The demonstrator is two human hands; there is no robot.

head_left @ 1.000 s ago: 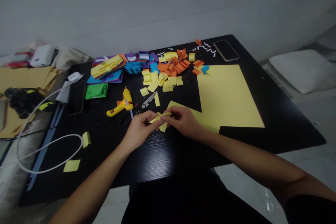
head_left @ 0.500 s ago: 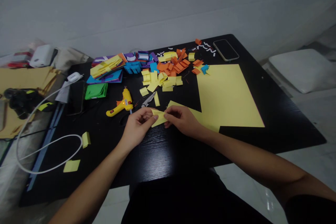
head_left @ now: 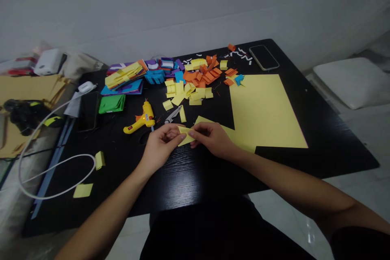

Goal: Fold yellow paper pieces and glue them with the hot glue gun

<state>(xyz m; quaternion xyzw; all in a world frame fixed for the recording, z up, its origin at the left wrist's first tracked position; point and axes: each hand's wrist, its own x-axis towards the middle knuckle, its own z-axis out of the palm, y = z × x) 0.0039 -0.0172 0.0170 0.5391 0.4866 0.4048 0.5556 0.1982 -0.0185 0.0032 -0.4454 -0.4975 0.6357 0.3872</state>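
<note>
A small piece of yellow paper (head_left: 186, 136) is held between both hands above the near part of the black table. My left hand (head_left: 163, 144) pinches its left end, thumb on top. My right hand (head_left: 211, 139) is closed on its right end with thumb and fingers. Just beyond the hands lie scissors (head_left: 173, 114), their handles partly hidden, and a narrow yellow strip (head_left: 182, 113). A yellow glue gun (head_left: 141, 118) rests to the left of them. Large yellow sheets (head_left: 265, 109) spread out to the right, partly under my right wrist.
Folded yellow pieces (head_left: 183, 91), orange pieces (head_left: 204, 75) and a green stack (head_left: 111, 104) lie toward the back. A phone (head_left: 264, 57) sits at the far right corner. A white cable (head_left: 57, 197) loops at left. A white stool (head_left: 350, 81) stands right of the table.
The yellow paper and both hands stay nearly in place. My right thumb has slid slightly left along the paper. The whole view has shifted a little.
</note>
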